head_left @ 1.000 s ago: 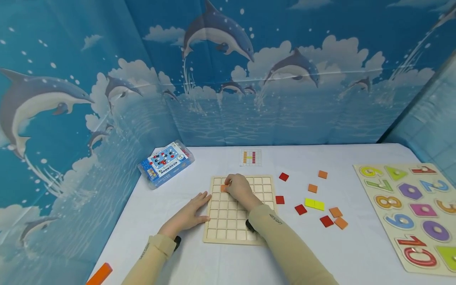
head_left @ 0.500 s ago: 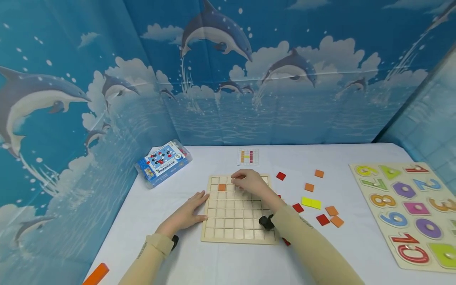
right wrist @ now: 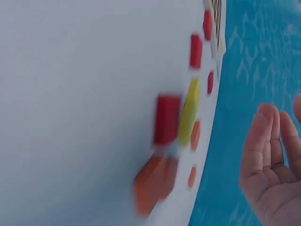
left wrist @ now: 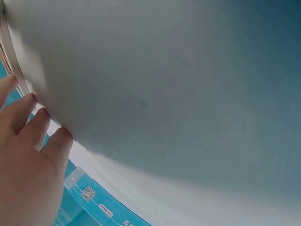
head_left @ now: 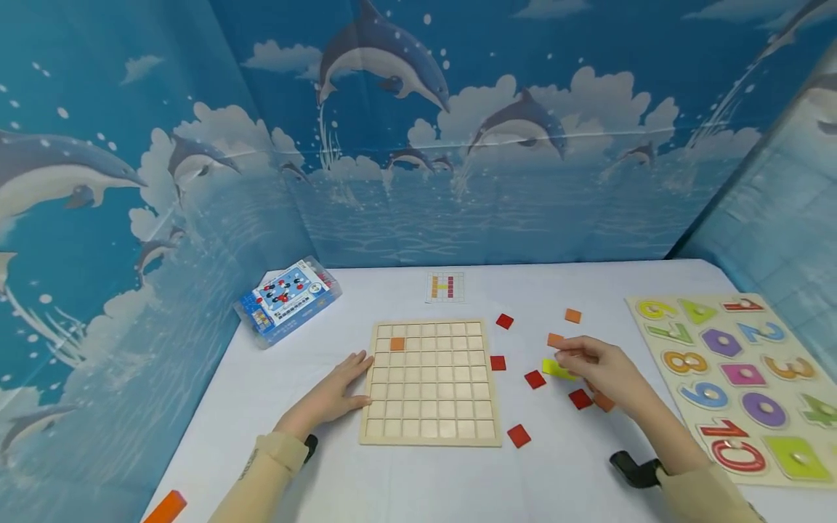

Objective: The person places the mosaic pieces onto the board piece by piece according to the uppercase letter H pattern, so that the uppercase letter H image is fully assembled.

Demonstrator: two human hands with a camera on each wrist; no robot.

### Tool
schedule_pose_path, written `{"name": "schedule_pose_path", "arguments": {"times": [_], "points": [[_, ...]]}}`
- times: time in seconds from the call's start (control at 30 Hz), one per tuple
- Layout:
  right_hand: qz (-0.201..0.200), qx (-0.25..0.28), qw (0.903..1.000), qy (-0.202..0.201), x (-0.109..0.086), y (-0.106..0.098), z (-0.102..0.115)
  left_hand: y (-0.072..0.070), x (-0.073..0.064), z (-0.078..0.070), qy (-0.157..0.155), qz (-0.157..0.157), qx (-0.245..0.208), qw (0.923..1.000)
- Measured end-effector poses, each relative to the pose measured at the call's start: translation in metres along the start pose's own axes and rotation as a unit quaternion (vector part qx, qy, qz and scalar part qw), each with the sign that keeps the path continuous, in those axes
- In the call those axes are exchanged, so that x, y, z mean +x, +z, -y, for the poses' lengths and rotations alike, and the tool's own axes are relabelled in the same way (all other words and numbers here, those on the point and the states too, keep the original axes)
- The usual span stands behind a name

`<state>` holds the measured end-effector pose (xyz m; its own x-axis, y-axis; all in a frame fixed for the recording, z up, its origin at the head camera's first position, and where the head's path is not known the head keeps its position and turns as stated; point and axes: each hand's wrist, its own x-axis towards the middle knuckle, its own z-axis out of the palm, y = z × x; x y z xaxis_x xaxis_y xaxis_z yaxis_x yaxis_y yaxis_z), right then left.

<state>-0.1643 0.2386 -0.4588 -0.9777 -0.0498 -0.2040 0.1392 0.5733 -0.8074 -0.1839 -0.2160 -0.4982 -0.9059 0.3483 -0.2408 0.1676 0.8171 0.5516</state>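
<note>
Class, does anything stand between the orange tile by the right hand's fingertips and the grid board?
Nothing visible blocks the path. Between the orange tile and the grid board, one red tile lies to the far side, a second red tile to the near side; the gap between them looks free.

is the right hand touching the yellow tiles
Apart. The right wrist view shows white tablecloth and blue dolphin-print backdrop between the yellow tiles and the right hand, raised above the table.
</note>
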Motion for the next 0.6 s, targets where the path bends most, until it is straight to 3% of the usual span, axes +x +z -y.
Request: {"name": "schedule_pose_path", "arguments": {"times": [0.3, 0.6], "points": [[-0.032, -0.029, 0.9961, 0.076, -0.035, -0.03, -0.048, 0.0, -0.002, -0.003, 0.002, 0.001, -0.005, 1.0], [-0.052, -0.016, 0.9975, 0.045, -0.047, -0.029, -0.065, 0.0, -0.002, -0.003, 0.0, 0.004, -0.002, 1.0]]}}
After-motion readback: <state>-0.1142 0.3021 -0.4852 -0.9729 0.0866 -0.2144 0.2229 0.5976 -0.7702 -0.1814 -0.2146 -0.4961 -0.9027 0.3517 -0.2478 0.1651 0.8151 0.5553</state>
